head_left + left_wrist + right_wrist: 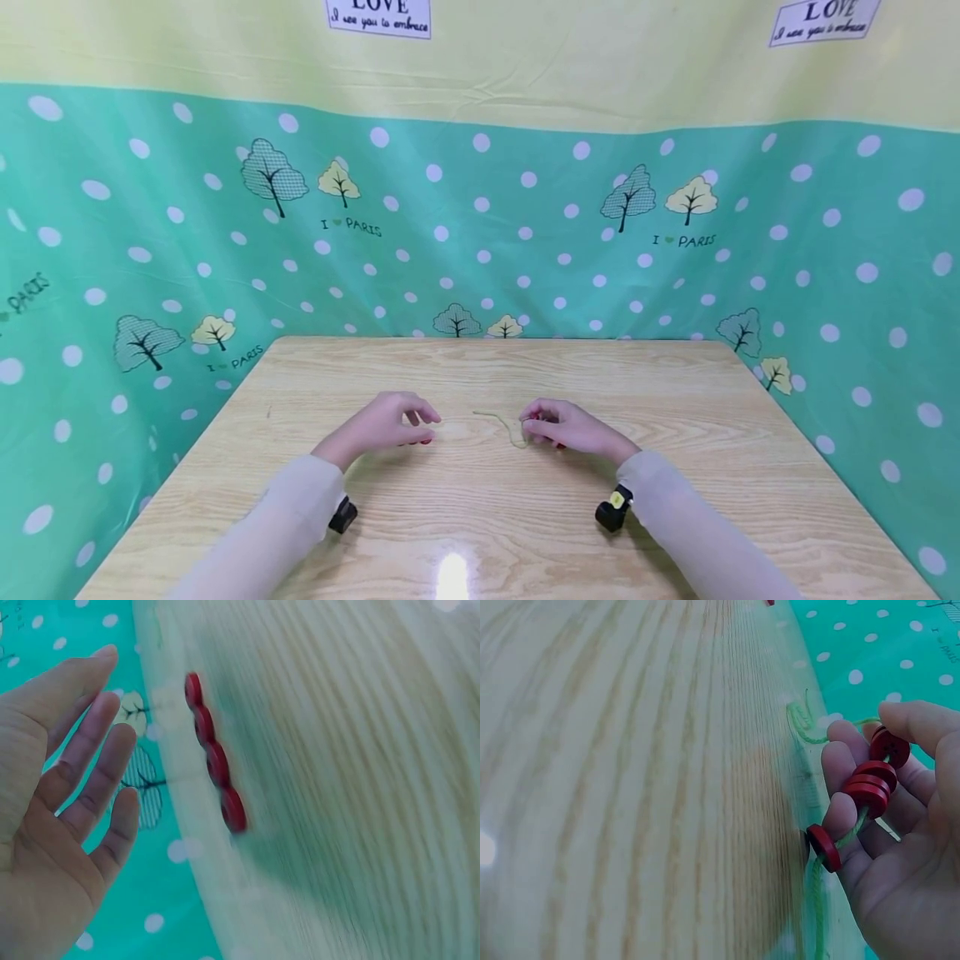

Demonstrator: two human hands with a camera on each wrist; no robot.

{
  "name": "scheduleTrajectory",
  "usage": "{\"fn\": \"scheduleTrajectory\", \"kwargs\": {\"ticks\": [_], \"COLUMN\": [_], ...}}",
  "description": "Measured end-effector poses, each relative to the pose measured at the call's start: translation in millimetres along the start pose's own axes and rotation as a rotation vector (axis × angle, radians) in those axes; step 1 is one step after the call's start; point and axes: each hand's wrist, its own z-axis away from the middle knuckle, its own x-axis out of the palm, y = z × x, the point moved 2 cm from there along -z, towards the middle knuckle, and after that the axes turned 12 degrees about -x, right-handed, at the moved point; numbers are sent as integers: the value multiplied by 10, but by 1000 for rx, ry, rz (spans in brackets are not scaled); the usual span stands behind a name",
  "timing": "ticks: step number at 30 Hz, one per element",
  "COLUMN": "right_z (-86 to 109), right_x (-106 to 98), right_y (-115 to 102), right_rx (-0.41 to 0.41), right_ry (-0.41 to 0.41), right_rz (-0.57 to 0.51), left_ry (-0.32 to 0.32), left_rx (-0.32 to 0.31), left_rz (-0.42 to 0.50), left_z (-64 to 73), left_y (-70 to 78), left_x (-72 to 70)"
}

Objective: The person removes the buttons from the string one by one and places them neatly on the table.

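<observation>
Polka-dot curtain [480, 208]: beyond both hands, fills the background. Wood table [480, 517]: under both hands. Pale sleeves [270, 525]: run back from each wrist toward the wearer. Left hand [388, 422]: thumb and fingers apart, loosely bent, above the table. Right hand [566, 427]: thumb and fingertips together, pinching the green string [819, 904] next to its top button. Black wrist boxes [612, 510]: one behind each hand, at the wrist. String: one end trails from the right-hand pinch onto the table, curving into the gap between the hands; the other runs down past the right fingers. Row of four red buttons [216, 754]: on table near the left fingertips, end to end, slightly blurred. Strung red buttons [869, 784]: at the right fingers, one by the thumb, three stacked below, one farther down.
</observation>
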Motion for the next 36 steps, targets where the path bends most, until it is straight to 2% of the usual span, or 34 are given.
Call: {"fn": "scheduleTrajectory", "kwargs": {"ticks": [7,16,25,30,36], "right_z": [-9,-23,-43,-55,-66], "right_x": [8,12,16,20,37], "right_y": [-8,-7,-33,-49,-69], "right_rx": [-4,-15,-17,-21,-24], "right_ry": [-3,-18,-27,-39,-50], "right_rz": [10,-7,-9,-12,-21], "left_ry": [-31,1,-16,-19,-2], "left_rx": [51,140,133,167,204], "left_rz": [36,-4,29,78,71], "left_z": [-128,-303,-431,-511,-586], "left_y": [183,397,515,591,720], "left_x": [129,286,407,502,597]}}
